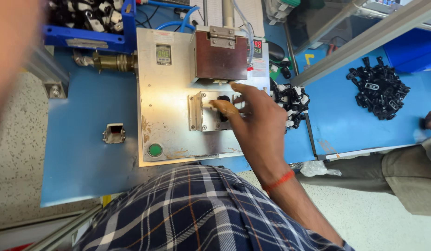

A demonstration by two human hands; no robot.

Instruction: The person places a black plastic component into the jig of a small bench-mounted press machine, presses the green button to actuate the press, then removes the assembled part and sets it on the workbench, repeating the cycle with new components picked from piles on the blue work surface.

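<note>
Partly hidden: black part point(223, 99) under right hand point(252, 116).

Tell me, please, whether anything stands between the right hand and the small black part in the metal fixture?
Nothing visible does. The right hand is already at the black part seated in the metal fixture, thumb and fingertips around it. The brown block sits above, apart from them.

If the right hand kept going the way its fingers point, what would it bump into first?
Probably the small black part on the metal fixture block. The right hand points left, fingertips already at that part, though whether they touch it is unclear.
</note>
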